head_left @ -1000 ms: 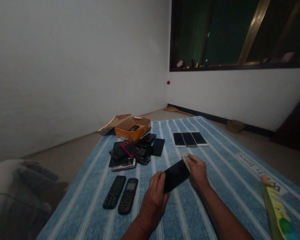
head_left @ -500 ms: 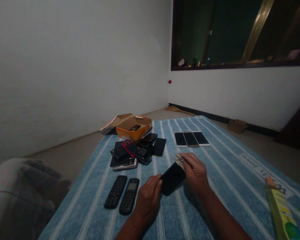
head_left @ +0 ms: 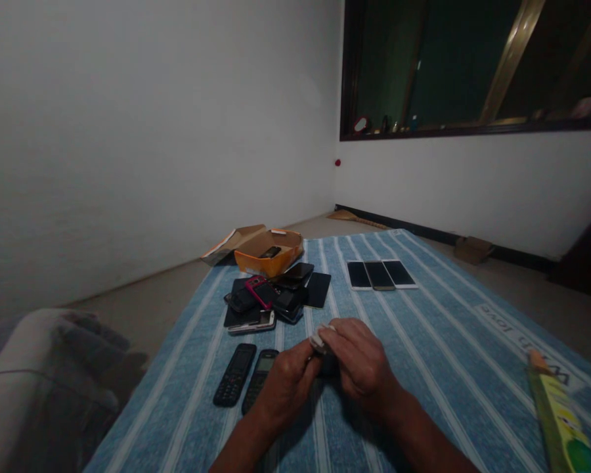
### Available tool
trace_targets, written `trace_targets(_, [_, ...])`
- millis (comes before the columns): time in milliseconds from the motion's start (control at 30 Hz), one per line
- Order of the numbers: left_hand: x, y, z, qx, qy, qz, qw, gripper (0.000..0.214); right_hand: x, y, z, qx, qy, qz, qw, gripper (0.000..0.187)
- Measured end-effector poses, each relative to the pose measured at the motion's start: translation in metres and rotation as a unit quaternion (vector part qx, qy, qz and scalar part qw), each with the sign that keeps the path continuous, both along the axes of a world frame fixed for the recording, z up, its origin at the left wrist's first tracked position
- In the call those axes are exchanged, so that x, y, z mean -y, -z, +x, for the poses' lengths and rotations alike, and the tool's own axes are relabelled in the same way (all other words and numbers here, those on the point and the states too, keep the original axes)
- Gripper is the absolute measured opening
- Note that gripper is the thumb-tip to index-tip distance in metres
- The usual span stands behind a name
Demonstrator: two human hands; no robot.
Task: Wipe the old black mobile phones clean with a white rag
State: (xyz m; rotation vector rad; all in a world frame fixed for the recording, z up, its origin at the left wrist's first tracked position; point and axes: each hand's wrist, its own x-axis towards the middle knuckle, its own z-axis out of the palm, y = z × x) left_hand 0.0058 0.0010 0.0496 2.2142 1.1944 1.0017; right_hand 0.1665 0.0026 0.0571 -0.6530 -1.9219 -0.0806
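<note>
Between my two hands is a dark smartphone [head_left: 329, 365], mostly hidden by the fingers. My left hand [head_left: 289, 381] is closed on its left side. My right hand [head_left: 360, 358] pinches a pale, crumpled cloth [head_left: 320, 339] against the phone's upper edge. Just left of my left hand lie two black keypad phones, one [head_left: 235, 376] fully visible and the other [head_left: 262, 374] partly covered by the hand. Beyond my hands is a loose pile of phones, with a pink-framed phone [head_left: 261, 291] on top.
Three smartphones [head_left: 380, 276] lie side by side at the far right of the striped blue cloth [head_left: 423, 368]. An orange open box [head_left: 268, 263] holding a phone stands behind the pile. A yellow-green packet [head_left: 561, 420] lies at the right, and grey fabric [head_left: 34, 387] is at the left.
My right hand has moved left and closer to my left hand with the cloth. The phone has turned, so its broad dark face no longer shows. The view has shifted slightly.
</note>
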Motion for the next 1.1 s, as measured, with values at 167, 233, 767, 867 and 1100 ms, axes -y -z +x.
trace_targets(167, [0.000, -0.009, -0.008, 0.010, -0.009, 0.011, 1.000, 0.022, -0.001, -0.006, -0.007, 0.025, -0.017, -0.010, 0.999, 0.033])
trace_targets(233, [-0.001, -0.010, -0.011, 0.009, -0.006, 0.003, 1.000, 0.023, -0.005, -0.006, -0.004, 0.021, -0.014, -0.026, 0.999, 0.032])
trace_targets(767, [-0.003, -0.010, -0.016, 0.007, -0.033, -0.047, 0.998, 0.025, -0.016, 0.031, -0.001, -0.364, -0.015, -0.362, 0.858, 0.025])
trace_targets(867, [-0.002, -0.010, -0.017, 0.024, -0.036, -0.049, 0.998, 0.024, -0.014, 0.047, -0.006, -0.385, -0.003, -0.398, 0.833, 0.028])
trace_targets(1100, [0.000, -0.003, -0.009, 0.076, -0.050, -0.036, 0.995, 0.024, -0.012, 0.059, -0.003, -0.373, 0.016, -0.419, 0.827, 0.031])
